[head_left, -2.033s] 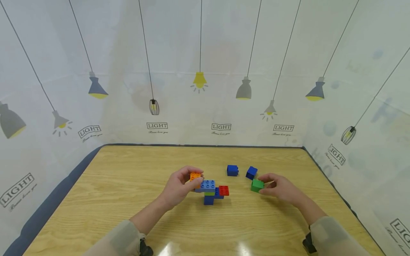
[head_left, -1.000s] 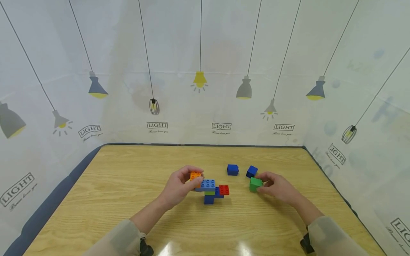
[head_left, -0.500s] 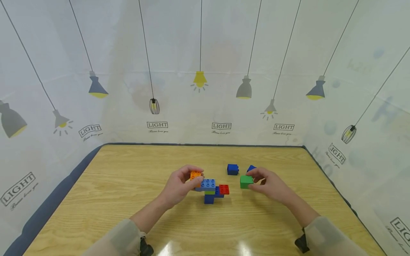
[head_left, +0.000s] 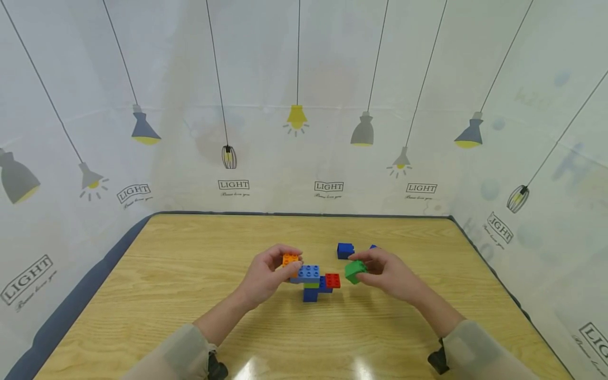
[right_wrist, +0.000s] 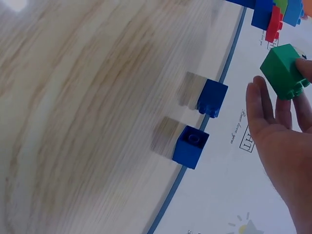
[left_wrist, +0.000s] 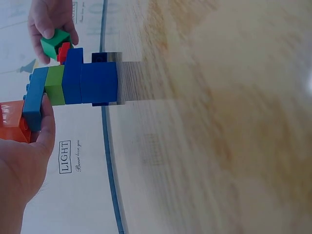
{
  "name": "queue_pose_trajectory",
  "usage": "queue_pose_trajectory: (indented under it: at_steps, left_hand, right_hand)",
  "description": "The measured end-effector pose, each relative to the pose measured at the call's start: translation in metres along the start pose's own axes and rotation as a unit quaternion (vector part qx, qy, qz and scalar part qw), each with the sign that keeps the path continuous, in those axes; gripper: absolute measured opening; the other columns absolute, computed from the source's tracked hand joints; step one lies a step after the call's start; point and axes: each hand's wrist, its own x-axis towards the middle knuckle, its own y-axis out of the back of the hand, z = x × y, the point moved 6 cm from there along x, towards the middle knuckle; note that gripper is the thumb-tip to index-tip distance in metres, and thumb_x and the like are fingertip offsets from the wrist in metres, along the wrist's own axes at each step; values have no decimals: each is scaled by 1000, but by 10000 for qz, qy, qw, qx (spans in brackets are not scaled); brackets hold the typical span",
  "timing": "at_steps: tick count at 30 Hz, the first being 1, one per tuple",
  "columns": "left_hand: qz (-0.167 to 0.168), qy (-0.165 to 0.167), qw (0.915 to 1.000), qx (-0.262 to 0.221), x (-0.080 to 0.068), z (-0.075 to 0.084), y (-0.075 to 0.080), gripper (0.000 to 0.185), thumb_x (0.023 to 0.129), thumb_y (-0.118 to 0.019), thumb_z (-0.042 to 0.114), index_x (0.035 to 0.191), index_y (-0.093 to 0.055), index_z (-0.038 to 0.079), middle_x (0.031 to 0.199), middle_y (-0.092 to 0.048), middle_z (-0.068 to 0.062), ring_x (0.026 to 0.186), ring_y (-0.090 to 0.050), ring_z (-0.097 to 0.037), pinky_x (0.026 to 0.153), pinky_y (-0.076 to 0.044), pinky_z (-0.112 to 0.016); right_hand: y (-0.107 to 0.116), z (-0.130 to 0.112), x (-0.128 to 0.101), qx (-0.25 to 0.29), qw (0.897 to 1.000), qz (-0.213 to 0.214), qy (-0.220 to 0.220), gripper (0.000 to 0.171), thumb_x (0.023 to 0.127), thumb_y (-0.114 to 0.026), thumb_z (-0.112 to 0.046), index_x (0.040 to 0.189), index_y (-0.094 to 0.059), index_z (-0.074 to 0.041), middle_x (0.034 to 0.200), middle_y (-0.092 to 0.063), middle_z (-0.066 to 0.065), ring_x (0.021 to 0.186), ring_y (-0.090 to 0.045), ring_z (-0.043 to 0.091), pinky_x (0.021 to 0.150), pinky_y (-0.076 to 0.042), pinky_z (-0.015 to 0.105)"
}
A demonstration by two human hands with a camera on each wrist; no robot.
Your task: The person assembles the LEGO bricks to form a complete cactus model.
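My left hand [head_left: 266,274] grips the left end of a toy brick build, thumb and fingers round its orange brick [head_left: 290,259]. The build also has a light blue brick [head_left: 310,272] on top, a lime green brick [left_wrist: 56,85] under it, dark blue bricks [left_wrist: 99,83] at the base and a flat red brick [head_left: 333,280] on the right. Between thumb and fingers, my right hand [head_left: 391,274] pinches a green brick [head_left: 354,272], tilted, just right of the red brick. In the right wrist view its studs face the palm.
Two loose dark blue bricks lie on the wooden table [head_left: 190,264] behind my right hand: one blue brick [head_left: 344,250] by its fingertips, the other blue brick [right_wrist: 191,147] mostly hidden by the hand in the head view. A printed cloth [head_left: 266,158] stands round the table's edges.
My right hand has lifted the green brick and carried it left toward the build, tilting it on the way. My left hand and the build have stayed in place.
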Motion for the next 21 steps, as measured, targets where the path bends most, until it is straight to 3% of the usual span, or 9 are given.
queue_pose_trajectory:
  at_steps: [4, 9, 13, 21]
  left_hand:
    - [-11, -31, 10000, 7, 1, -2, 1, 27, 97, -71, 26, 123, -67, 17, 116, -66, -9, 97, -63, -22, 77, -60, -31]
    - [-28, -79, 10000, 3, 1, -3, 0, 27, 98, -70, 25, 123, -67, 16, 117, -66, -10, 96, -63, -22, 77, -60, -31]
    - [-26, -89, 10000, -2, 1, -3, 0, 27, 98, -70, 26, 122, -67, 16, 116, -66, -8, 96, -64, -21, 77, -61, -31]
    - [-50, -169, 9998, 35, 1, -3, 0, 27, 99, -69, 24, 123, -66, 15, 117, -66, -10, 96, -63, -22, 77, -60, -31]
  right_hand:
    - [-7, -6, 2, 175, 9997, -85, 118, 44, 96, -71, -19, 138, -59, -14, 124, -62, 15, 105, -68, 26, 86, -61, 40]
    - [-14, -7, 6, 301, 9992, -97, 243, 45, 95, -73, -15, 135, -55, -6, 126, -63, 16, 108, -68, 25, 85, -60, 29]
    - [-19, -7, 8, 260, 9992, -114, 271, 43, 94, -74, -16, 133, -58, -5, 121, -64, 16, 103, -67, 28, 82, -59, 28]
    - [-23, -11, 11, -47, 9989, 12, 476, 39, 93, -76, -21, 130, -64, -23, 120, -65, 6, 108, -64, 32, 87, -58, 31]
